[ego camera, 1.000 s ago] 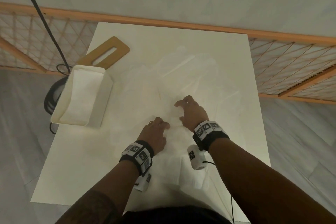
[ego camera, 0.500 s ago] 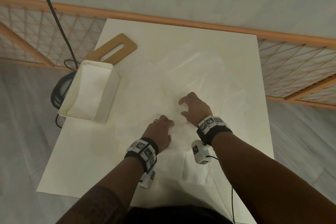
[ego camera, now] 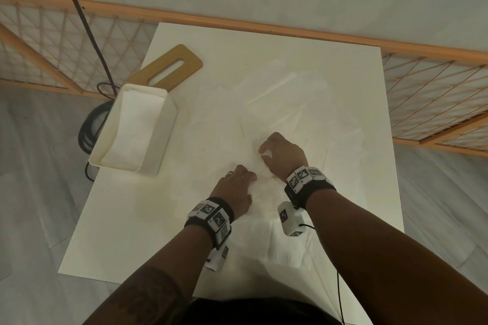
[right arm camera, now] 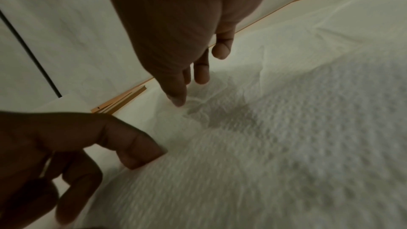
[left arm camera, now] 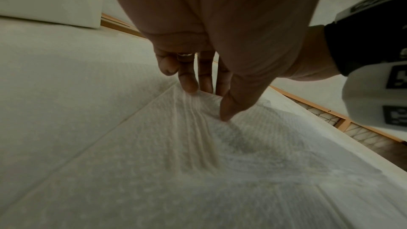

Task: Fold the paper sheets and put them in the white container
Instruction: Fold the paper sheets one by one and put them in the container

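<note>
Several white paper sheets (ego camera: 277,103) lie overlapping across the white table (ego camera: 118,232). My left hand (ego camera: 250,175) pinches the far edge of the near sheet (left arm camera: 198,145) between thumb (left arm camera: 229,111) and fingers (left arm camera: 189,84), and the paper wrinkles there. Just to its right, my right hand (ego camera: 264,153) curls thumb and fingers onto the same area of paper (right arm camera: 264,145), which is crumpled under the thumb (right arm camera: 176,97). The white container (ego camera: 155,145) stands open-topped at the table's left edge, away from both hands.
A wooden board with a slot (ego camera: 169,71) lies behind the container. A black cable (ego camera: 79,13) hangs at the left, coiled on the floor. A wooden lattice rail (ego camera: 264,24) runs along the table's far side.
The view has shifted a little. My right hand has drawn slightly toward the left one, with its fingers curled in more. The left hand holds its place on the sheet.
</note>
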The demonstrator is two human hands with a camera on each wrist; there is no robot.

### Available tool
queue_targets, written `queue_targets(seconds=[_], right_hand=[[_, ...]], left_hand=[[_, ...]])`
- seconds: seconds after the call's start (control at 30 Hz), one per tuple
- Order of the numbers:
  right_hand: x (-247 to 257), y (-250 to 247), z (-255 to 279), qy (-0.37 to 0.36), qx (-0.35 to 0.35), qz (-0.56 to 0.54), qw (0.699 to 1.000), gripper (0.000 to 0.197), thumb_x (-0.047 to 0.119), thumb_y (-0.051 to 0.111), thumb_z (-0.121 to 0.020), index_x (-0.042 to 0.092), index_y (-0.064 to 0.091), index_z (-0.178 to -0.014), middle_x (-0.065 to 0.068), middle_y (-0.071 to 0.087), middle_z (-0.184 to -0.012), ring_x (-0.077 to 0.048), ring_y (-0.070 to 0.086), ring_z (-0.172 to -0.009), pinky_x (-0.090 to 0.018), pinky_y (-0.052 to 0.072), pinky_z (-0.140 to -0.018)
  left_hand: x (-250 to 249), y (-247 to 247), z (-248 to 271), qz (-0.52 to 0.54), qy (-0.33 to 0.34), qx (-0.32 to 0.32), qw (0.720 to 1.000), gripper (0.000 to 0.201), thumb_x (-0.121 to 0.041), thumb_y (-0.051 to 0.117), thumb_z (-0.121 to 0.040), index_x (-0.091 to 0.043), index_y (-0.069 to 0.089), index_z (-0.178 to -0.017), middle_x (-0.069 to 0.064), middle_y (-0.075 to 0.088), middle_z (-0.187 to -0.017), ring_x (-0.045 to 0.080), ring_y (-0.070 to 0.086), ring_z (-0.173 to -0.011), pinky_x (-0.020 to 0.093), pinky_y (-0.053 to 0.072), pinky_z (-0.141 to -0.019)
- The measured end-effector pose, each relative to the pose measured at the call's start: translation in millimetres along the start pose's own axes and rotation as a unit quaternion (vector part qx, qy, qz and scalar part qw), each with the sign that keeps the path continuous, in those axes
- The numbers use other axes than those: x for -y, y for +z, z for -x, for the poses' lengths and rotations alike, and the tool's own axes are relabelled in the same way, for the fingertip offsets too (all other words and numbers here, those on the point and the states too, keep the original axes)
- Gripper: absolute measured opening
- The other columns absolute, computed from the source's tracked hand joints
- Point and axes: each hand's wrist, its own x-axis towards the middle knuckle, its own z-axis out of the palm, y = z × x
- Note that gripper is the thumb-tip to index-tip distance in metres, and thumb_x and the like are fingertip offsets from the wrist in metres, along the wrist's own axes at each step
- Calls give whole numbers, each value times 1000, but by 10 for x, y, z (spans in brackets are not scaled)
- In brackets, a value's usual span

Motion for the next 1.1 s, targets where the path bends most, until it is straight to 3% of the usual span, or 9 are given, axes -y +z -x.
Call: queue_targets(seconds=[0.2,0.33,0.4,0.6,0.73,0.87,1.0,1.07,1.1], right_hand=[[-21,49,8,-4,30,7,1000,35,27,71,-90,29,60,-124,10,46,-132,-16,59,-81,-31,47,-85],[-39,65,-13,4,31,-11,999,49,26,72,-90,28,55,-136,10,47,-139,-21,64,-106,-34,50,-91],[-50,59,-46,17,40,-12,999,42,27,69,-92,27,59,-133,8,53,-136,-20,61,-113,-34,48,-93],[-48,59,-75,5,23,14,1000,25,30,50,-102,26,69,-117,5,61,-121,-20,62,-105,-34,49,-88],[-45,-53,-27,4,-35,-8,999,22,33,52,-102,29,70,-112,8,63,-116,-18,65,-98,-37,50,-88],[-56,-223,235,-3,-137,-46,989,14,38,58,-99,38,71,-104,17,64,-113,-13,66,-80,-33,54,-75],[-77,-361,571,-35,-203,-111,972,10,34,65,-96,41,72,-98,20,64,-108,-6,65,-65,-26,51,-63],[-114,-440,688,-53,-212,-199,955,14,24,66,-96,37,73,-96,19,65,-109,-5,68,-73,-23,51,-67],[-146,-484,732,-62,-211,-239,946,16,19,67,-96,33,73,-95,18,65,-111,-7,69,-81,-20,51,-71]], left_hand=[[2,16,5,4,-2,-4,1000,47,-18,63,-91,-23,50,-136,-2,42,-136,24,52,-117,35,42,-103],[11,16,8,9,-2,-5,1000,47,-18,63,-90,-23,50,-135,-3,42,-134,24,52,-115,35,42,-102],[14,15,7,11,-1,-6,1000,46,-17,63,-90,-23,50,-135,-3,42,-134,24,52,-114,35,43,-101],[31,13,-4,10,4,-7,1000,45,-17,63,-90,-22,51,-133,-3,42,-135,24,52,-114,35,43,-100],[35,11,-15,4,6,-7,1000,45,-19,62,-91,-22,51,-134,-2,43,-136,23,52,-116,34,43,-101],[54,15,-33,8,8,-11,1000,43,-20,60,-91,-22,53,-133,-2,45,-136,23,52,-117,34,42,-102],[41,-44,-115,106,-43,-22,993,27,-26,56,-98,-19,62,-124,2,54,-127,22,57,-114,37,45,-102],[18,-128,-179,211,-74,-36,974,26,-20,48,-104,-12,66,-120,6,60,-123,21,58,-106,32,47,-96],[19,-177,-208,305,-91,-49,947,27,-13,44,-105,-7,68,-118,8,64,-120,20,59,-97,27,50,-86]])
